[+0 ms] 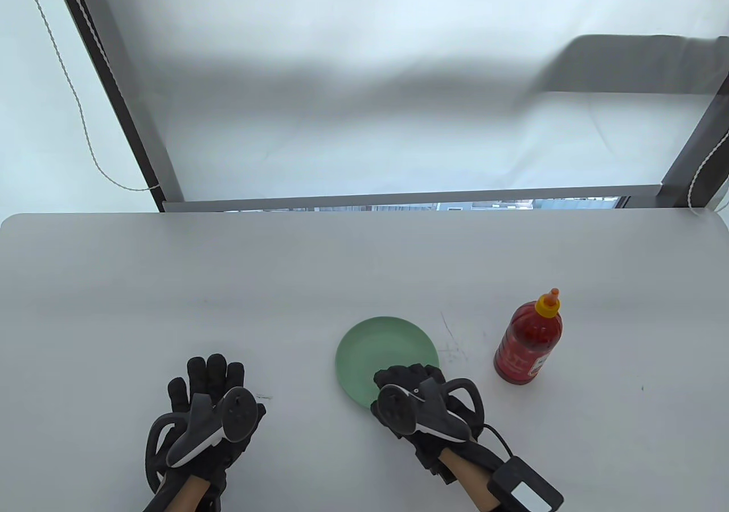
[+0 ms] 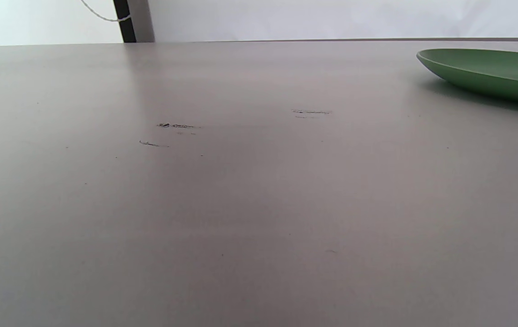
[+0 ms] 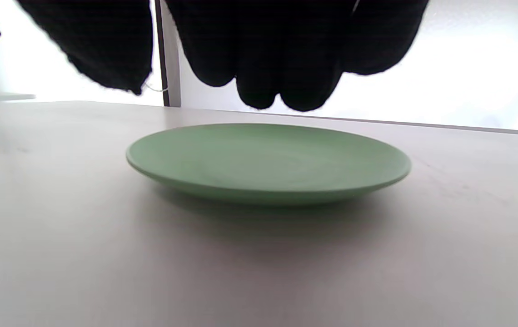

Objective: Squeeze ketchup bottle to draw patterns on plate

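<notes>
A green plate (image 1: 387, 344) lies on the grey table, bare of ketchup; it also shows in the right wrist view (image 3: 268, 159) and at the right edge of the left wrist view (image 2: 490, 68). A red ketchup bottle (image 1: 529, 341) with an orange cap stands upright to the right of the plate, untouched. My right hand (image 1: 410, 375) hovers over the plate's near edge, holding nothing; its fingers (image 3: 263, 68) hang above the plate without touching it. My left hand (image 1: 208, 367) rests flat on the table left of the plate, fingers spread, empty.
The table's far edge (image 1: 364, 216) runs below a window frame. Faint pen marks (image 1: 453, 335) lie on the table between the plate and the bottle. Small scuffs (image 2: 177, 126) mark the surface ahead of my left hand.
</notes>
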`<state>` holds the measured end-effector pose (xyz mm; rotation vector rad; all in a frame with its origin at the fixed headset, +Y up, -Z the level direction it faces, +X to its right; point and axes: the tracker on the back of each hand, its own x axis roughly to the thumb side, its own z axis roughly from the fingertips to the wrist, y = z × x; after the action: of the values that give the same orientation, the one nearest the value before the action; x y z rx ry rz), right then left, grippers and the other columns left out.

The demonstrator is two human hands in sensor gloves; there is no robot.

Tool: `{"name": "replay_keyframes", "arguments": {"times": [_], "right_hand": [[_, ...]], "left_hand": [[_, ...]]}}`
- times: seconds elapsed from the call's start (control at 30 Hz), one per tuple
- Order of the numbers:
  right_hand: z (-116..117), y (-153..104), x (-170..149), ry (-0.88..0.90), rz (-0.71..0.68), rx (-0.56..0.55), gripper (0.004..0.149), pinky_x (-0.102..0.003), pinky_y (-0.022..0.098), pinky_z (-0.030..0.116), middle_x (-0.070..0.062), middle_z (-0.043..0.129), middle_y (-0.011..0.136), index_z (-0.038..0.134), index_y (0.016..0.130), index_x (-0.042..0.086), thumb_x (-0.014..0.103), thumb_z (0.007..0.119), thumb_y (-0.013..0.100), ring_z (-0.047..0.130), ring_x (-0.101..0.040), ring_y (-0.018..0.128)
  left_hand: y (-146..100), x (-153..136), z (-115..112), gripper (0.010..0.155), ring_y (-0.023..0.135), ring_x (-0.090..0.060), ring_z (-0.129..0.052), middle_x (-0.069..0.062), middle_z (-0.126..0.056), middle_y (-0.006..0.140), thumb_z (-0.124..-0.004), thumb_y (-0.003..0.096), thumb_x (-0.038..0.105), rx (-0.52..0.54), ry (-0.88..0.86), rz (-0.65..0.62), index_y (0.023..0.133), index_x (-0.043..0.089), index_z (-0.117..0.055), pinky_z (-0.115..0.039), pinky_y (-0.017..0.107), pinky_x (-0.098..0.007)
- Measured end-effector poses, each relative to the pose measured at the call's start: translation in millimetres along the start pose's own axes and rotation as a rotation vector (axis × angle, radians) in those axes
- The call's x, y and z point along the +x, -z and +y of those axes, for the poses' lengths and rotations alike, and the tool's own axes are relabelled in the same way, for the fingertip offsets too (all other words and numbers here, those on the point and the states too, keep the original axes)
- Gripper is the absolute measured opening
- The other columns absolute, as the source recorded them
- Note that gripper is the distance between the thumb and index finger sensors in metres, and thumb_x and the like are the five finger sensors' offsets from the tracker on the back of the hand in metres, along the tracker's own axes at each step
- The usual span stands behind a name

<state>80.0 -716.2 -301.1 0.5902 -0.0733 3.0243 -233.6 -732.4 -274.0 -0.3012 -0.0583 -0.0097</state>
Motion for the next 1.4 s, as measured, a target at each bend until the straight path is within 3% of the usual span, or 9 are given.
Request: {"name": "replay_keyframes", "arguments": {"times": [0.2,0.37,0.47,0.67,0.77,0.83,1.0,1.17,1.4], "right_hand": [[-33.1,-51.9,-71.3,0.174,0.152,-0.072,0.061,-0.056,0.069,0.078,-0.019,0.090,0.102,0.077,0.104,0.019,0.060,0.079,0.059,0.092,-0.040,0.090],[-29.3,-73.7,-142.0,0.214,0.438,-0.065,0.054,-0.046,0.042,0.090,-0.010,0.110,0.061,0.096,0.074,0.022,0.068,0.075,0.057,0.108,-0.027,0.050],[-20.8,-71.6,-169.5,0.141,0.637,-0.046,0.067,-0.044,0.035,0.089,-0.009,0.109,0.052,0.097,0.069,0.019,0.079,0.070,0.052,0.106,-0.025,0.040],[4.2,-54.8,-196.4,-0.029,0.805,-0.005,0.092,-0.049,0.048,0.087,-0.016,0.104,0.073,0.090,0.087,0.014,0.091,0.064,0.043,0.104,-0.032,0.061],[16.7,-49.0,-211.1,0.085,0.824,0.053,0.113,-0.054,0.062,0.080,-0.031,0.079,0.108,0.063,0.116,0.005,0.092,0.064,0.042,0.086,-0.045,0.091],[25.1,-46.9,-219.9,0.223,0.801,0.035,0.120,-0.060,0.071,0.070,-0.035,0.065,0.117,0.049,0.121,0.002,0.089,0.069,0.042,0.072,-0.051,0.101],[36.0,-49.4,-224.6,0.521,0.709,-0.082,0.126,-0.076,0.078,0.041,-0.041,0.041,0.124,0.025,0.122,-0.004,0.076,0.081,0.044,0.043,-0.060,0.111],[41.8,-48.5,-227.5,0.726,0.716,-0.110,0.128,-0.076,0.078,0.042,-0.042,0.040,0.123,0.018,0.121,-0.006,0.068,0.089,0.045,0.046,-0.061,0.111],[47.2,-47.3,-229.2,0.707,0.737,-0.135,0.128,-0.075,0.078,0.045,-0.025,0.059,0.121,0.015,0.121,0.000,0.064,0.093,0.044,0.064,-0.048,0.108]], "left_hand": [[-0.9,-0.7,0.1,0.079,0.105,-0.052,0.002,-0.028,-0.001,0.121,-0.043,0.0581,0.056,-0.002,0.002,0.014,0.114,0.012,-0.009,-0.007,0.067,-0.074],[-0.2,-1.9,-0.7,0.079,0.105,-0.052,0.002,-0.028,-0.001,0.121,-0.043,0.0581,0.056,-0.002,-0.006,0.017,0.114,0.012,-0.010,-0.007,0.067,-0.074],[0.8,-2.9,-2.5,0.079,0.105,-0.052,0.002,-0.028,-0.001,0.121,-0.043,0.0581,0.056,-0.015,-0.004,0.025,0.114,0.012,-0.010,-0.007,0.067,-0.074],[0.3,-5.1,-1.9,0.079,0.105,-0.053,0.002,-0.028,-0.002,0.121,-0.043,0.0582,0.056,-0.012,-0.018,0.028,0.114,0.011,-0.010,-0.008,0.067,-0.074],[1.0,-6.8,-2.1,0.079,0.105,-0.053,0.002,-0.028,-0.001,0.121,-0.043,0.0581,0.056,-0.017,-0.028,0.031,0.114,0.012,-0.010,-0.007,0.067,-0.074],[1.5,-8.0,-2.2,0.079,0.105,-0.052,0.002,-0.028,-0.001,0.121,-0.043,0.0582,0.056,-0.020,-0.033,0.035,0.114,0.012,-0.010,-0.007,0.067,-0.074],[3.5,-9.2,-3.2,0.078,0.105,-0.052,0.003,-0.028,-0.001,0.121,-0.043,0.0584,0.055,-0.027,-0.037,0.040,0.115,0.013,-0.011,-0.005,0.066,-0.074],[3.7,-9.1,-3.0,0.078,0.105,-0.052,0.004,-0.028,-0.001,0.121,-0.043,0.0584,0.056,-0.024,-0.037,0.038,0.115,0.013,-0.011,-0.003,0.064,-0.074],[5.0,-8.8,-3.5,0.078,0.104,-0.052,0.004,-0.027,-0.001,0.121,-0.043,0.0586,0.056,-0.033,-0.045,0.021,0.116,0.013,-0.012,-0.002,0.063,-0.074]]}}
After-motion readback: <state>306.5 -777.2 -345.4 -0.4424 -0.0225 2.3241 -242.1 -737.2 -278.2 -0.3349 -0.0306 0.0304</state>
